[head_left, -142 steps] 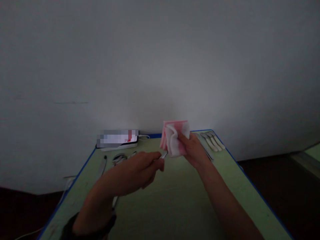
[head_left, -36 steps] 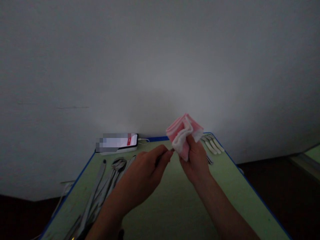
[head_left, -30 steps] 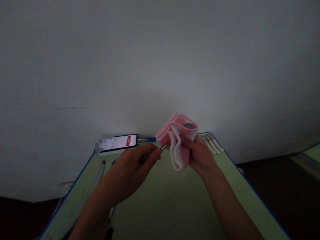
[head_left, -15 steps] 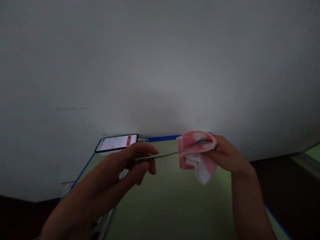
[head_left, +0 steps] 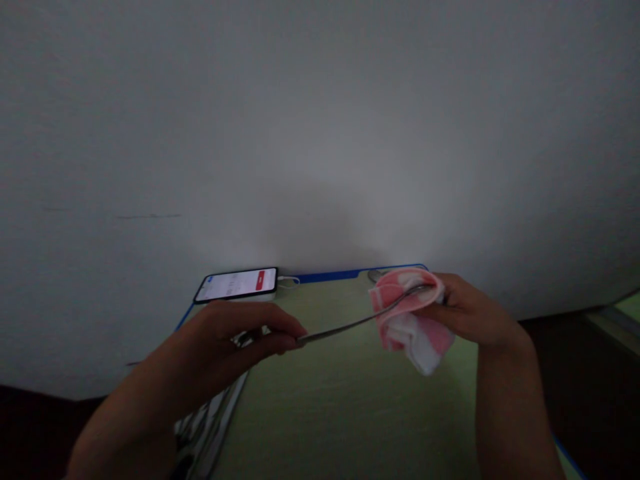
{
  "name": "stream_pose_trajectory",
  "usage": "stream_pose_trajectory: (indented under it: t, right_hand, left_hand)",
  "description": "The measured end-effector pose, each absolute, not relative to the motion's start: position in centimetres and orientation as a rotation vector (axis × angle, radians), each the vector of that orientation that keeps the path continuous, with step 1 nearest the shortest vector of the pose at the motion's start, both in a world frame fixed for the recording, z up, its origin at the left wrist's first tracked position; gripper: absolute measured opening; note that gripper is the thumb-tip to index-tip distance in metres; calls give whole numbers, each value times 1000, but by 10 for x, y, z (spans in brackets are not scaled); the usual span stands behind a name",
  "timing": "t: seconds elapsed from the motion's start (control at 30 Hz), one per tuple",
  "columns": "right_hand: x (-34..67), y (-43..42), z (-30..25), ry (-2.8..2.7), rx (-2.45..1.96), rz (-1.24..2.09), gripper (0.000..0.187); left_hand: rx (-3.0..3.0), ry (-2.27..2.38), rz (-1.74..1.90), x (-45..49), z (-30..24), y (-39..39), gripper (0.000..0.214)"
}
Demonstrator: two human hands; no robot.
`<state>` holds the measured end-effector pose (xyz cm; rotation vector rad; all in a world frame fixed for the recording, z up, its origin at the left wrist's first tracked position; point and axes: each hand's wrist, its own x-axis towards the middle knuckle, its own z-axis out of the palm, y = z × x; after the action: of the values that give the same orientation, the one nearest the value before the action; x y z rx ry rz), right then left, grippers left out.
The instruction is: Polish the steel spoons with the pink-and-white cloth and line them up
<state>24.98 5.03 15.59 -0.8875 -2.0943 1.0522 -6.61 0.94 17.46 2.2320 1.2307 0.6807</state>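
Observation:
Between my two hands runs a slim metal piece of cutlery (head_left: pixel 345 327), seen edge-on, so I cannot tell whether it is a spoon or a fork. My left hand (head_left: pixel 250 333) pinches its handle end between thumb and fingers. A pink and white cloth (head_left: pixel 407 313) is folded round the other end. My right hand (head_left: pixel 465 310) grips this cloth from the right, its fingers partly hidden behind the fabric. The cloth's lower corner hangs loose above the pale green tabletop (head_left: pixel 345 413).
A lit phone (head_left: pixel 237 285) with a white cable (head_left: pixel 289 279) lies at the table's far left, against the grey wall (head_left: pixel 320 133). Behind the cloth shows a rounded metal end (head_left: pixel 374 275). Dark and white items (head_left: pixel 213 417) lie along the left edge, partly behind my left arm.
Both hands have shifted, the right hand and cloth a little to the right. My left fingers have closed into a tighter pinch on the handle, which now slopes more and shows more length.

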Motion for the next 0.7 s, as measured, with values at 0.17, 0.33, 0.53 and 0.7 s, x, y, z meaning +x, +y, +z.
stream_pose_trajectory:
  t: [0.17, 0.33, 0.53, 0.7]
  right_hand:
    - [246, 50, 159, -2293, -884, 1129, 29]
    - [242, 49, 159, -2319, -855, 1137, 29]
    - [244, 50, 158, -2342, -880, 1117, 28]
    - [246, 51, 159, -2372, -912, 1062, 26]
  left_hand:
    - [2219, 1341, 671, -68, 174, 11, 13]
    - [2247, 1377, 623, -65, 173, 12, 14]
    - [2269, 1346, 511, -65, 173, 8, 15]
    - [2256, 1187, 378, -64, 177, 3, 11]
